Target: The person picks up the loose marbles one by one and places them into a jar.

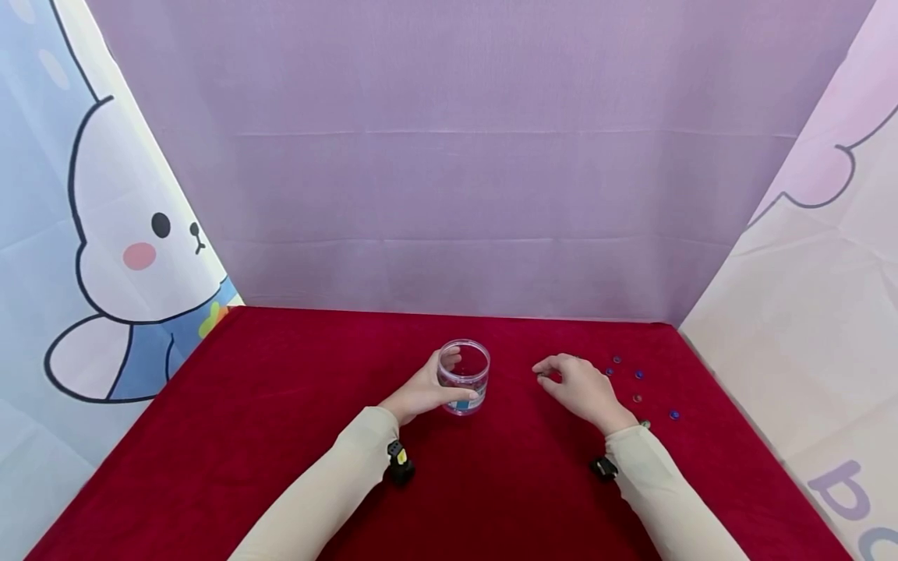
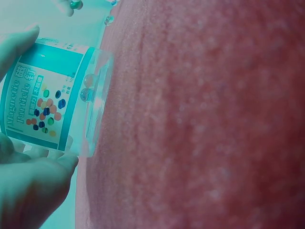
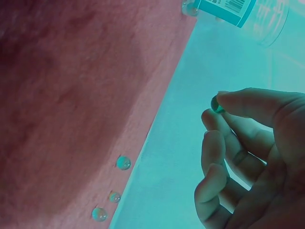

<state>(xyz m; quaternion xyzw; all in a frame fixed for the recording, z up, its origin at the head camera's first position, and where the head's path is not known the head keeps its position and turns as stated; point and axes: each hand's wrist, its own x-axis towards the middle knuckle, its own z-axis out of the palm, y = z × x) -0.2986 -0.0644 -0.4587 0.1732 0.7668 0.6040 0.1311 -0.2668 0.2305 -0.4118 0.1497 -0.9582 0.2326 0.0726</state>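
Note:
My left hand (image 1: 431,386) grips a clear round jar (image 1: 464,375) from its left side, thumb across the front. In the left wrist view the jar's label (image 2: 43,95) reads "Magnetic Particle", and a couple of marbles (image 2: 86,94) show inside at the base. No lid covers its rim. To the right, my right hand (image 1: 578,389) pinches a green marble (image 3: 217,104) between thumb and index finger, a hand's width or so from the jar. The other fingers are loosely bent. In the head view that marble is mostly hidden by the fingertips.
Several loose marbles lie on the red cloth (image 1: 491,499) to the right of my right hand, among them a blue one (image 1: 674,414) and a brownish one (image 1: 637,398). A green one (image 1: 645,424) lies by the right wrist. Fabric walls (image 1: 449,171) enclose the back and sides.

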